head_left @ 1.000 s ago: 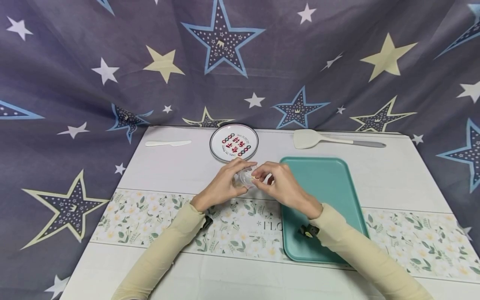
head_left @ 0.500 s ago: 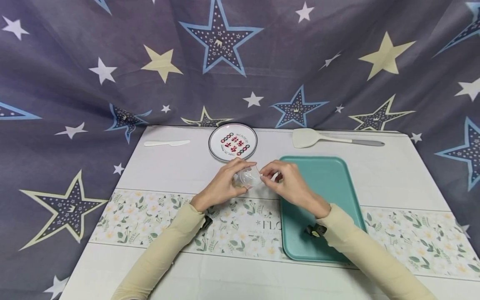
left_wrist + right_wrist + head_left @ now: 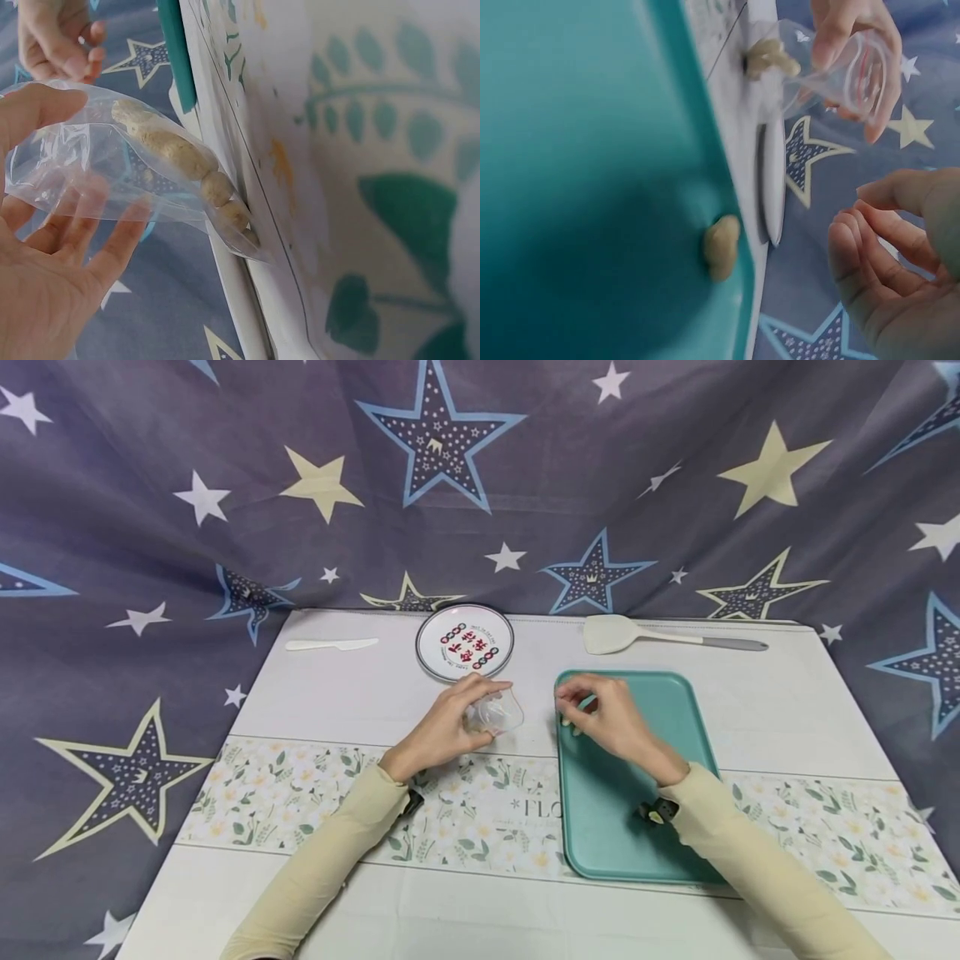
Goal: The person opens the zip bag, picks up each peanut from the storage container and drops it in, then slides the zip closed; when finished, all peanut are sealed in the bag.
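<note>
My left hand (image 3: 438, 731) grips a clear plastic bag (image 3: 501, 712) left of the tray, with thumb and fingers around its mouth. Several unshelled peanuts (image 3: 180, 154) lie along the bottom of the bag in the left wrist view. Above the left edge of the teal tray (image 3: 637, 827) is my right hand (image 3: 609, 718), its fingers loosely bent and nothing between them. One peanut (image 3: 721, 247) shows just inside the tray's rim in the right wrist view, slightly blurred and apart from the fingertips.
Behind the hands sits a white plate (image 3: 467, 643) with red print. A white plastic knife (image 3: 330, 645) lies at the back left, and a white spatula (image 3: 611, 635) with a grey handle end lies behind the tray. A starry curtain (image 3: 322, 485) hangs behind the table.
My right hand has moved right, from the bag's mouth to the tray's left edge, and let go of a peanut there. The left hand with the bag has stayed nearly still.
</note>
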The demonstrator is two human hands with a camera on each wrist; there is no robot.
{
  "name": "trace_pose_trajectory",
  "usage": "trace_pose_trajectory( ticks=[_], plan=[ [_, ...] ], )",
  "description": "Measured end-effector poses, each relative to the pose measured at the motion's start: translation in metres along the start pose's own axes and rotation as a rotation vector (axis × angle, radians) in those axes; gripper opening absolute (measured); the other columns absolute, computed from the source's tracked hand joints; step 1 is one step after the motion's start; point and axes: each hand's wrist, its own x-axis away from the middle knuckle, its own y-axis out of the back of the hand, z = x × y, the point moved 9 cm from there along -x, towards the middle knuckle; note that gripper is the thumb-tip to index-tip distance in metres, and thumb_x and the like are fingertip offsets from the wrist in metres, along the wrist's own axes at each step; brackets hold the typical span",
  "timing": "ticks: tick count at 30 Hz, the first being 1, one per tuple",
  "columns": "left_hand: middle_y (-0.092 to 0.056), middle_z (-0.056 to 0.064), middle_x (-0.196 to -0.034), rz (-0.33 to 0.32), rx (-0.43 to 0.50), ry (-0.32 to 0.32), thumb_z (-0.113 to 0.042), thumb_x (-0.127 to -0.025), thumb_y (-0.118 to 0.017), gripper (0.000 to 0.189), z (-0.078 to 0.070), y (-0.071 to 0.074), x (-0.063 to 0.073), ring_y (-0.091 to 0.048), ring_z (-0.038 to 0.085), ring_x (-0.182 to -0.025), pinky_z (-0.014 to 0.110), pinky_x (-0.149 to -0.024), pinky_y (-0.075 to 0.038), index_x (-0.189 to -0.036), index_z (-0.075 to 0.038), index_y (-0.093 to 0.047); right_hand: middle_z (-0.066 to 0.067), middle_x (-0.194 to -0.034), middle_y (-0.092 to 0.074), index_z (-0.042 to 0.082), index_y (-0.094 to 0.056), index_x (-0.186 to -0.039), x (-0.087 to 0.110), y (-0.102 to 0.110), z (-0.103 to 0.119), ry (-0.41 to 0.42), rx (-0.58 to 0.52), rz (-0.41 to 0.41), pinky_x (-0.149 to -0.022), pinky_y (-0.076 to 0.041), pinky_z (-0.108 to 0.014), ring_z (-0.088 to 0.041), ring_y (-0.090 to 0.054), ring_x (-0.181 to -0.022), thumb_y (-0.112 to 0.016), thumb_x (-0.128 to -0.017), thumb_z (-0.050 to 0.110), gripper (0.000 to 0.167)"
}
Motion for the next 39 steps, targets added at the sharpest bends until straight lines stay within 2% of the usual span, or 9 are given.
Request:
trace_pose_trajectory(
  ticks=[5, 7, 12, 17, 23, 30, 39],
  plan=[
    [-0.064, 0.007, -0.127, -0.001, -0.008, 0.005, -0.003, -0.077, -0.082, 0.078, 0.001, 0.001, 0.000, -0.056, 0.024, -0.083, 0.031, -0.068, -0.053, -0.149, -0.015, -0.056, -0.009, -0.093, -0.078, 0.002, -0.077, -0.103, 0.007, 0.004, -0.015, -0.018, 0.037, -0.002, -0.067, -0.062, -0.031, -0.020, -0.073, -0.079, -0.075, -0.094, 0.007, 0.011],
    [-0.064, 0.007, -0.127, -0.002, -0.011, 0.005, -0.003, -0.077, -0.082, 0.077, 0.001, 0.001, 0.000, -0.055, 0.021, -0.084, 0.030, -0.069, -0.053, -0.149, -0.014, -0.056, -0.009, -0.093, -0.078, 0.002, -0.077, -0.103, 0.010, 0.004, -0.021, -0.031, 0.051, 0.001, -0.067, -0.063, -0.032, -0.021, -0.073, -0.078, -0.075, -0.093, 0.007, 0.011],
    [-0.064, 0.008, -0.129, -0.001, -0.014, 0.003, -0.003, -0.077, -0.082, 0.078, 0.002, 0.001, 0.000, -0.053, 0.015, -0.087, 0.035, -0.073, -0.055, -0.150, -0.015, -0.056, -0.013, -0.092, -0.077, 0.000, -0.076, -0.104, 0.015, 0.003, -0.034, -0.100, 0.078, 0.034, -0.071, -0.064, -0.039, -0.024, -0.074, -0.078, -0.080, -0.089, 0.006, 0.016],
    [-0.063, 0.011, -0.132, 0.008, -0.002, -0.001, -0.002, -0.077, -0.081, 0.078, 0.002, -0.001, 0.000, -0.055, 0.021, -0.088, 0.038, -0.074, -0.055, -0.150, -0.016, -0.056, -0.012, -0.092, -0.076, 0.002, -0.076, -0.105, 0.019, -0.002, -0.043, -0.168, 0.115, 0.075, -0.071, -0.060, -0.032, -0.019, -0.072, -0.078, -0.083, -0.087, 0.011, 0.021],
    [-0.064, 0.011, -0.131, 0.009, -0.002, 0.002, -0.003, -0.077, -0.081, 0.078, 0.002, -0.001, 0.000, -0.055, 0.024, -0.089, 0.041, -0.075, -0.054, -0.150, -0.016, -0.056, -0.013, -0.092, -0.076, 0.002, -0.076, -0.105, 0.019, -0.006, -0.048, -0.203, 0.134, 0.090, -0.070, -0.058, -0.031, -0.018, -0.070, -0.077, -0.084, -0.086, 0.013, 0.023],
    [-0.064, 0.007, -0.127, 0.005, -0.026, -0.007, -0.003, -0.077, -0.081, 0.078, 0.002, 0.000, 0.000, -0.050, 0.013, -0.086, 0.030, -0.073, -0.050, -0.149, -0.014, -0.056, -0.014, -0.091, -0.075, 0.001, -0.075, -0.103, 0.020, -0.011, -0.051, -0.221, 0.144, 0.095, -0.070, -0.059, -0.033, -0.019, -0.070, -0.077, -0.083, -0.087, 0.013, 0.022],
    [-0.064, 0.009, -0.125, 0.002, -0.031, -0.013, -0.004, -0.076, -0.082, 0.078, 0.002, 0.000, 0.001, -0.049, 0.011, -0.086, 0.028, -0.075, -0.048, -0.149, -0.014, -0.057, -0.012, -0.087, -0.075, 0.000, -0.074, -0.100, 0.020, -0.015, -0.050, -0.224, 0.142, 0.132, -0.066, -0.054, -0.024, -0.016, -0.067, -0.074, -0.078, -0.087, 0.003, 0.014]
  ],
)
